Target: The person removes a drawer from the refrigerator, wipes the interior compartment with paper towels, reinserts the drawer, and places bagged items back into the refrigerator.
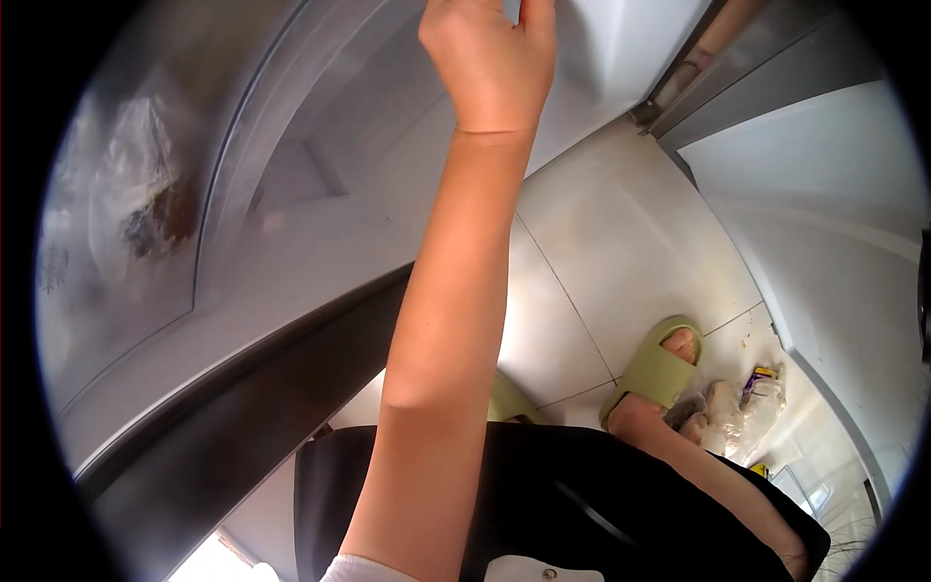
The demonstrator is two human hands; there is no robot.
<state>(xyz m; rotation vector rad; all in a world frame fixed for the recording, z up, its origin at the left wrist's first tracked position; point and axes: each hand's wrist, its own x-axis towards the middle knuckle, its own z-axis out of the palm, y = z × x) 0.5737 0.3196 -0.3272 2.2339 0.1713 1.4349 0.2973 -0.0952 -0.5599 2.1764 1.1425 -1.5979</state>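
My left hand is at the top edge, its back towards me and the forearm stretched up from a white sleeve. Its fingers run out of the frame, so their hold cannot be seen; a pale smooth panel is beside it. My right hand is out of view. To the left, a clear plastic bag with dark and brown contents sits behind a transparent, curved-edged front.
Green slippers stand on the tiled floor. Plastic bags lie right of them. A pale curved panel borders the right. A dark band crosses the lower left. Part of an arm, possibly reflected, shows at top right.
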